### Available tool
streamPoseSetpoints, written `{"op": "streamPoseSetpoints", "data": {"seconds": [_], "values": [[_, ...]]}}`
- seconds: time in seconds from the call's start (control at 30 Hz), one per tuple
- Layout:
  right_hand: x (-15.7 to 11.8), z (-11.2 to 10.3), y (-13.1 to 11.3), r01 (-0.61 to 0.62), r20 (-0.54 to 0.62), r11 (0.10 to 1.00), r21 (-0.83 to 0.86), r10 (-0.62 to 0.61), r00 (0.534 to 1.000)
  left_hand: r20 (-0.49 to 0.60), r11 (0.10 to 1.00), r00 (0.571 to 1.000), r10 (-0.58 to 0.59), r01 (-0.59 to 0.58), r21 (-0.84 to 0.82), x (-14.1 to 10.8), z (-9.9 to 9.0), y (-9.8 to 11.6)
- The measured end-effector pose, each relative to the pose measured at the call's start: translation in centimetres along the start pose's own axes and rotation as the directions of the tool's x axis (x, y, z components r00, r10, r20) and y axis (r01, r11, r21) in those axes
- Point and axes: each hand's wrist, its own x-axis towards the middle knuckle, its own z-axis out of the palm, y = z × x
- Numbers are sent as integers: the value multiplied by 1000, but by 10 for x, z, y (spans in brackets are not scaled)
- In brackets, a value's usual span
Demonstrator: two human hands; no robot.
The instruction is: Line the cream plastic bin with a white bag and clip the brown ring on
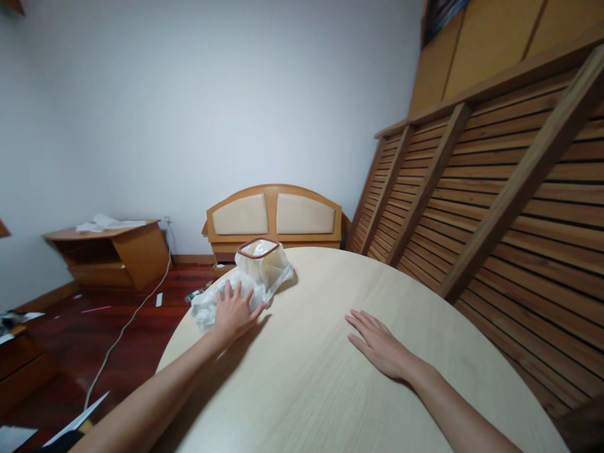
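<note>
With fingers spread, my left hand rests against a crumpled white plastic bag at the left edge of the round table. The bag runs on into a liner around a small bin with a brown, square-cornered rim, upright just beyond that hand. Whether the fingers press on the bag or only touch it, I cannot tell. My right hand lies palm down on the tabletop, fingers stretched out, with nothing in it. It is well to the right of the bin.
A wooden headboard with cream panels stands behind the table. Slatted wooden panels lean along the right side. At the left, a low cabinet carries white sheets, and a white cable crosses the dark red floor.
</note>
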Motion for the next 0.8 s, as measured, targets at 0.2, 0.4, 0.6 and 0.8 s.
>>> {"op": "streamPoseSetpoints", "data": {"seconds": [0.2, 0.4, 0.6, 0.8], "values": [[18, -17, 3, 36, -10, 999, -29, -37, 999, -190, 979, 965, 179, -193, -61, -13, -26, 58], [52, -17, 9, 0, -54, 998, -60, -3, 999, -51, 850, 888, 457, -452, -270, 9, -15, 120], [70, 6, 19, -84, -171, 995, -46, 75, 982, 69, 646, 723, 688, -566, -511, 47, 39, 153], [63, 10, 21, -112, -88, 993, -26, 110, 990, 69, 652, 765, 641, -495, -574, 49, 60, 148]]}}
